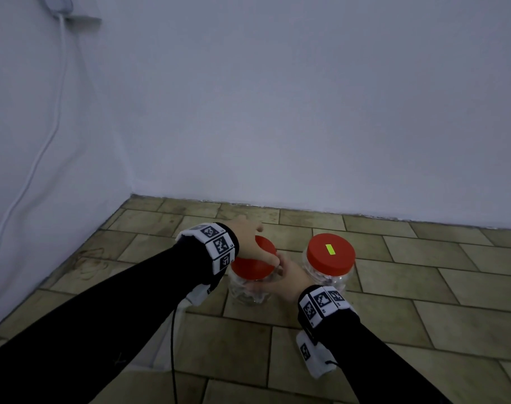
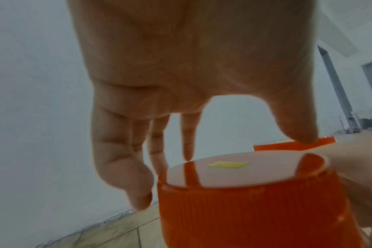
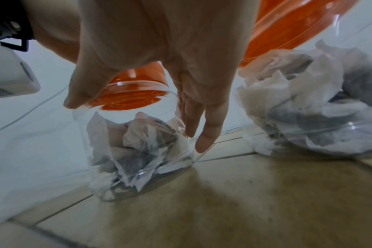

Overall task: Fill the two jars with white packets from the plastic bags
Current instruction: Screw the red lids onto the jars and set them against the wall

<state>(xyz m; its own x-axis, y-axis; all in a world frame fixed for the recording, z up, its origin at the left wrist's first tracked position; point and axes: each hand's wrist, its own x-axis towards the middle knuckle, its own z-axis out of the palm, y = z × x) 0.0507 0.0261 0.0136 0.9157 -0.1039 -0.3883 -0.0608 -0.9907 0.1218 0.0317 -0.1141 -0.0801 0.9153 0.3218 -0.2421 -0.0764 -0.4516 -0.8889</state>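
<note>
A white wall (image 1: pixel 306 97) meets a floor (image 1: pixel 423 287) of tan tiles, and two clear jars stand on the tiles a little out from that wall. The right jar (image 1: pixel 330 275) is round-shouldered and see-through, capped with a red lid (image 1: pixel 331 253) that bears a small yellow-green sticker (image 1: pixel 331 249); crumpled white packets (image 3: pixel 304 94) with dark grey patches fill it to just under the lid. The left jar (image 1: pixel 249 293) stands just beside the right jar, farther from the wall, and looks the same: clear wall, red ribbed lid (image 2: pixel 251 198) with a glossy top and a yellow sticker (image 2: pixel 227 165), white packets (image 3: pixel 136 147) piled in its lower part with clear space above them.

The left hand (image 1: pixel 248 242) is spread over that lid, fingers (image 2: pixel 117 151) hanging down past its far edge and the thumb coming down on the side toward the right jar, closing on the lid. The right hand (image 1: pixel 286 275) lies against the left jar's side below the lid, between the two jars, thumb and fingers (image 3: pixel 206 134) apart and nearly straight on the plastic. Both forearms wear black sleeves (image 1: pixel 131 310) and wristbands (image 1: pixel 216 243) printed with black-and-white markers. A white cable (image 1: pixel 53 118) hangs down the side wall, well left of the jars
</note>
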